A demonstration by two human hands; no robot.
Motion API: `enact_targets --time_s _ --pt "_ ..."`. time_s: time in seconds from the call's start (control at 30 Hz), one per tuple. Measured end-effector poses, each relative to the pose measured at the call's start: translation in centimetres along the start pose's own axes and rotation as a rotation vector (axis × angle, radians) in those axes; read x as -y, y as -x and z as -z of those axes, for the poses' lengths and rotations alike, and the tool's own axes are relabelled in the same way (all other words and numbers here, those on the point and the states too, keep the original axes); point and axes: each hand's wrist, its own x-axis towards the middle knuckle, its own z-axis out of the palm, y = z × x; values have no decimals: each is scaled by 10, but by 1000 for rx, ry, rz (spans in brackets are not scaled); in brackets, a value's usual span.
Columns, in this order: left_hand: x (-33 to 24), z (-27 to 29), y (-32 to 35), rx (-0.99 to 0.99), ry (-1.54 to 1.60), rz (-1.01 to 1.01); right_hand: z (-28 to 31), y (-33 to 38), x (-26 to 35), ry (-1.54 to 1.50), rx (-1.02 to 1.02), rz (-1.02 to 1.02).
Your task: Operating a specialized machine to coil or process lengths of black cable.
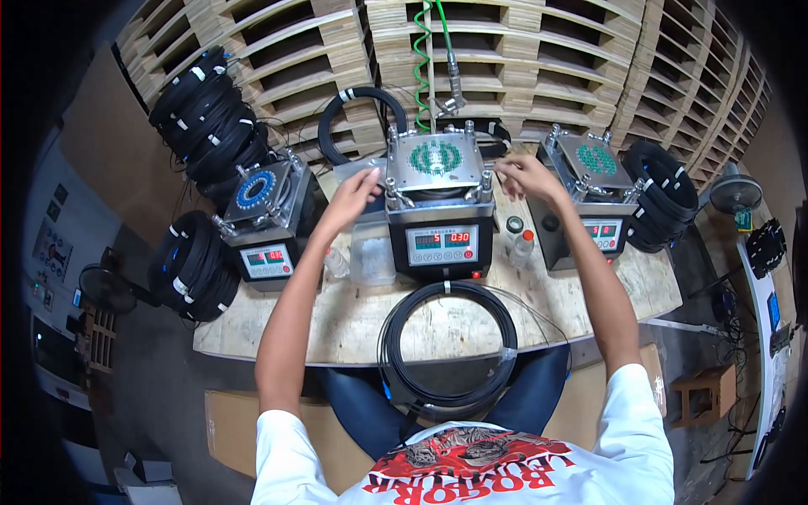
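Observation:
Between my hands stands the middle polishing machine (440, 210), a dark box with a lit red-digit panel. Its square metal plate (413, 178) carries a ring of green connectors (437, 157) and is held by corner posts. To the left of that plate, my left hand (357, 195) is raised with its fingers loosely stretched, apparently holding nothing. My right hand (528, 178) hovers beside the plate's right corner post (486, 179), its fingers bent but apart. No object shows in it. A coil of black cable (392, 330) rests across the table's front edge and my lap.
Similar machines stand left (268, 217) and right (589, 189) on the wooden table (341, 324). Black cable coils are stacked left (202, 118) and right (661, 198). A red-capped bottle (522, 248) and a clear tray (373, 257) flank the middle machine. A green air hose (448, 42) hangs behind.

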Motion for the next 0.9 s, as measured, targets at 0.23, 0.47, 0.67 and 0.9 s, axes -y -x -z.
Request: enact_targets --time_s 0.23,0.47,0.67,0.9 --pt "-22 -33 -43 -95 -142 -51 -30 -69 8 -53 -140 -89" --pt "-57 -15 -33 -25 -89 -54 -38 -82 67 -855 -193 -82" --pt "-28 -24 -61 -264 -385 -208 -75 -114 128 -753 -289 55" --pt "-7 -22 -76 -378 -393 -102 -95 -117 152 -779 -70 177"
